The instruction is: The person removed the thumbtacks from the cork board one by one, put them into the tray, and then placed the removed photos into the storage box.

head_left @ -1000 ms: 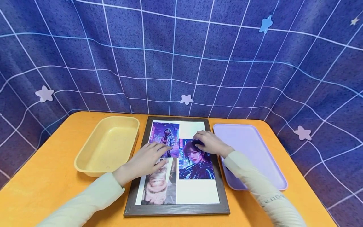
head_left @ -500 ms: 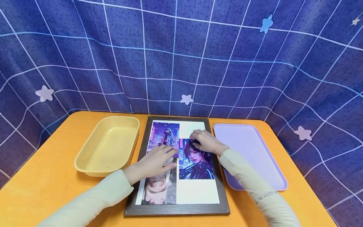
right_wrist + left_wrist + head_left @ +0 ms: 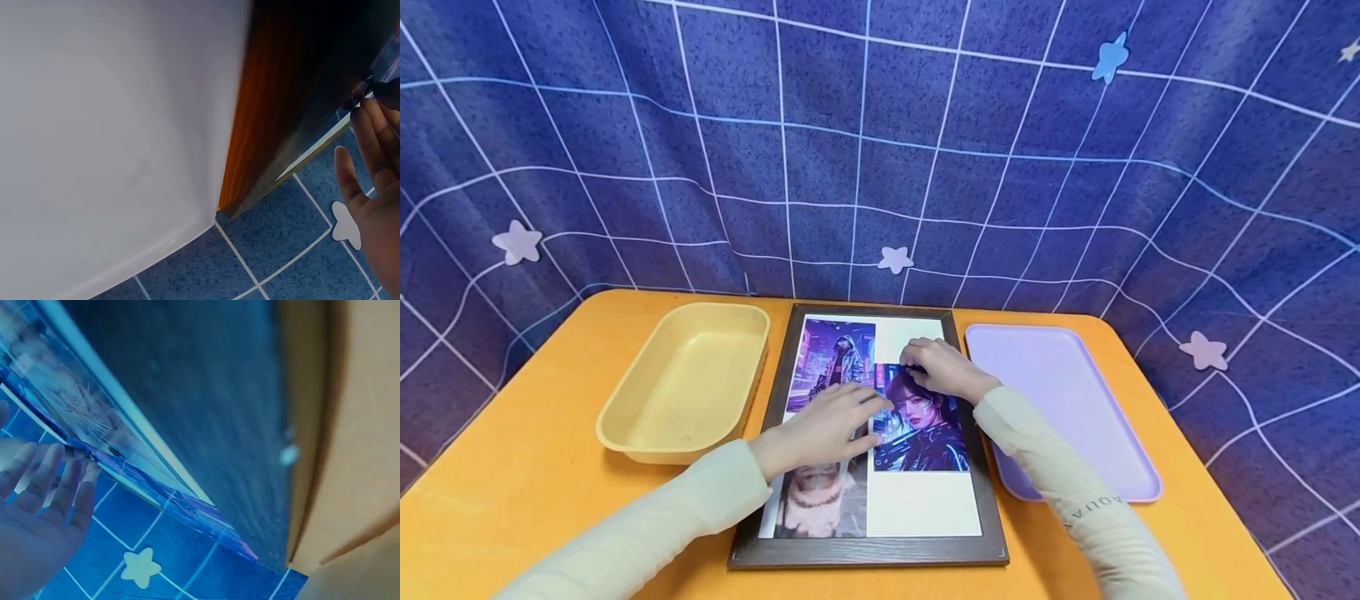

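- From the head view I see the left grip (image 3: pixel 827 421), the person's bare left hand, released and palm down, fingers extended over the frame's middle, tips across the portrait print's near-left edge; I can't tell whether they touch.
- The right grip (image 3: pixel 942 367) is bent down at the far edge of the portrait print (image 3: pixel 928 446); something dark shows beneath its fingers, and I can't tell whether it grasps anything.
- I have that print lying flat in the dark frame (image 3: pixel 865 552), right of centre, with white backing (image 3: pixel 925 506) showing below it.
- To its left I see the hooded-figure print (image 3: pixel 842 346), with an animal print (image 3: pixel 816 504) nearer me, partly hidden by the left grip.
- The yellow tray (image 3: pixel 707 375) sits left of the frame, the lilac tray (image 3: pixel 1060 375) right, all on the orange bench (image 3: pixel 568 408).
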